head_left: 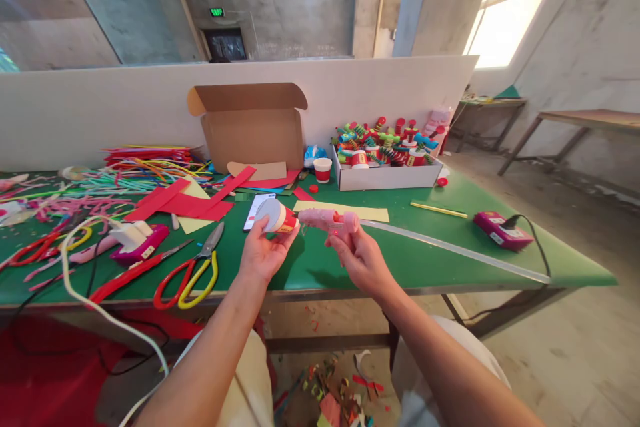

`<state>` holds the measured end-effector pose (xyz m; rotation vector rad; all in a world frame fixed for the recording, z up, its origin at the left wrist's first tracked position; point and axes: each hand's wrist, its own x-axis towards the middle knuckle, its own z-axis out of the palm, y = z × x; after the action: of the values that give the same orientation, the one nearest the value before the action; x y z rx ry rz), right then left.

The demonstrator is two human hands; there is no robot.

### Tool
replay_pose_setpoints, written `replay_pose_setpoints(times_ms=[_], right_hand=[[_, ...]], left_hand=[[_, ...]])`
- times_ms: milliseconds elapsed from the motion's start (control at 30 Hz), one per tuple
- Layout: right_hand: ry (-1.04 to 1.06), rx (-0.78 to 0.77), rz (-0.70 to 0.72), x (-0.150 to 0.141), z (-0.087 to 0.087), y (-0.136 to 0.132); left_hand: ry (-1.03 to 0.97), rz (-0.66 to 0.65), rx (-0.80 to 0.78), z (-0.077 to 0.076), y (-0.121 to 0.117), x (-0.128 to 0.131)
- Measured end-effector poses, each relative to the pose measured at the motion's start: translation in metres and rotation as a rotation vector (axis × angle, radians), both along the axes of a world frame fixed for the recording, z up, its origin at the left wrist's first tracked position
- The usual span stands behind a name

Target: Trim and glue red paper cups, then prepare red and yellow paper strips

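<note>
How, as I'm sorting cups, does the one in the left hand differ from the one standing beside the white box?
The held cup is tilted in the left hand; the standing cup is upright on the table. The held cup shows a pale round end; the standing cup, its mouth. Both have red on their sides.

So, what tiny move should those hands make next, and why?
Perhaps a gentle squeeze of the pink plastic glue gun: the right hand grips it, its front end points at the red-and-white paper cup, and the left hand holds that cup tilted.
</note>
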<state>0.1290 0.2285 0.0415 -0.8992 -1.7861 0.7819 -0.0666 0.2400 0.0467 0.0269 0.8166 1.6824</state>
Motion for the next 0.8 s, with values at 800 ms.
replay_pose_setpoints(times_ms=[800], right_hand=[[0.056, 0.04, -0.019, -0.03, -0.002, -0.021]], left_hand=[[-0.092, -0.115, 0.071, 0.008, -0.04, 0.003]])
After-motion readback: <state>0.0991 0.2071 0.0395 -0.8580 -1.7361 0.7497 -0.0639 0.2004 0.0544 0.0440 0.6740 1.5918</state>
